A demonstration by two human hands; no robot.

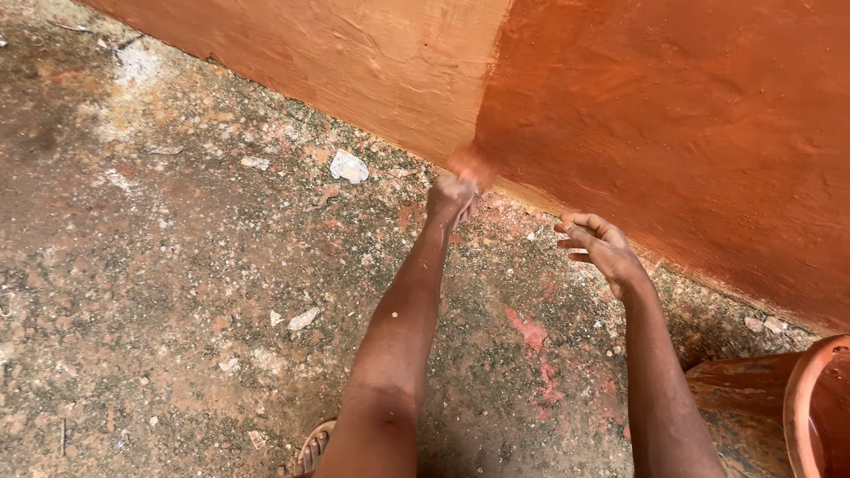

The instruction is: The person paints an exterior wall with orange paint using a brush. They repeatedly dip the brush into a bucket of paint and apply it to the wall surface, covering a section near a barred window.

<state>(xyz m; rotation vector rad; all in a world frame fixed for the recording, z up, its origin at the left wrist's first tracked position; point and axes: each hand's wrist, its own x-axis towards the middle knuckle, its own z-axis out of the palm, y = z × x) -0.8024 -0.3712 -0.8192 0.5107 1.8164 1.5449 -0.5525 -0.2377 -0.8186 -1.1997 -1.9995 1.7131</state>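
Looking like an outdoor yard beside a house under painting: rough plastered wall (691, 115) glistening in wet orange-red coating, gritty concrete ground (177, 265) lying stained with red paint splashes (531, 332) and rubble bits, paint-smeared orange tub (819, 407) sitting at the corner

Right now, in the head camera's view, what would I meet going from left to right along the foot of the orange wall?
Crumpled white scrap → left hand pressing a blurred orange lump to the wall → right hand, open → orange basin at the right edge.
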